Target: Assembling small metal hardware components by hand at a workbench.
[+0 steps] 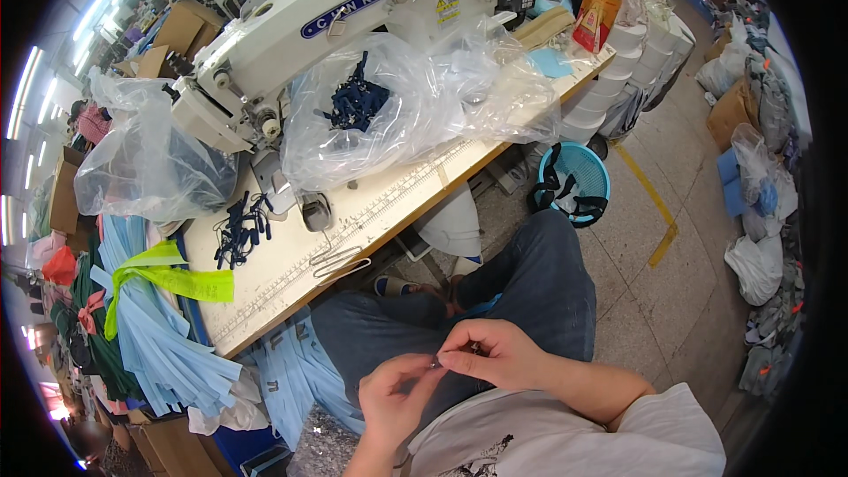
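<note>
Over my lap, my left hand (396,396) and my right hand (496,355) meet fingertip to fingertip. Both are closed in a pinch around a tiny dark piece, mostly hidden by the fingers; its kind cannot be made out. Another dark bit shows in the curl of my right fingers. In front of me stands a white industrial sewing machine (353,2) on a pale table (265,305). A loose pile of short navy fabric loops (243,230) lies near its needle end, and more navy pieces (358,99) sit in a clear plastic bag (420,115).
Light blue fabric strips (163,327) and a lime-yellow strip (172,278) hang at the table's left end. A bent wire guide (340,258) sticks out at the front edge. On the floor stands a turquoise basket (583,168) with black straps. An orange drink bottle (599,11) stands at the table's far right.
</note>
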### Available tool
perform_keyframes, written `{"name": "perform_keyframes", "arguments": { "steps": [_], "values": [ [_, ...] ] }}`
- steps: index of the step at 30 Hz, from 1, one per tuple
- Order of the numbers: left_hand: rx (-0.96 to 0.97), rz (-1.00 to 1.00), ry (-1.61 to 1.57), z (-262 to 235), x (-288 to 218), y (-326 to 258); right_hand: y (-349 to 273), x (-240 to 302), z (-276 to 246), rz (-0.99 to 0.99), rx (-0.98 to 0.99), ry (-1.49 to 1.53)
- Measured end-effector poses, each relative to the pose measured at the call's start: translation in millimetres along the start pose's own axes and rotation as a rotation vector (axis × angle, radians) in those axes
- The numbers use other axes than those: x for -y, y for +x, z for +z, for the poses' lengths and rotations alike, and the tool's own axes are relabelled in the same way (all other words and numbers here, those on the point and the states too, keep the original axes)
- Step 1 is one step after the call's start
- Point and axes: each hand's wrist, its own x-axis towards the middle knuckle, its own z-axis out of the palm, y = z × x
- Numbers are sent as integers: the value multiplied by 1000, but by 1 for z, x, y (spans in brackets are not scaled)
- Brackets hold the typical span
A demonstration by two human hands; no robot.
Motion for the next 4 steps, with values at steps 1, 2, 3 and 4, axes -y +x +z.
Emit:
{"name": "perform_keyframes", "arguments": {
  "steps": [1,2,3,4],
  "values": [
    [32,29,40,0,1,1,0,-1,0,15,-30,72],
    [33,29,41,-1,4,1,0,-2,0,14,-30,72],
    [38,100,17,-1,7,1,0,-2,0,23,-39,89],
    [43,171,-7,-2,12,1,1,-3,-1,32,-48,106]
  ]
}}
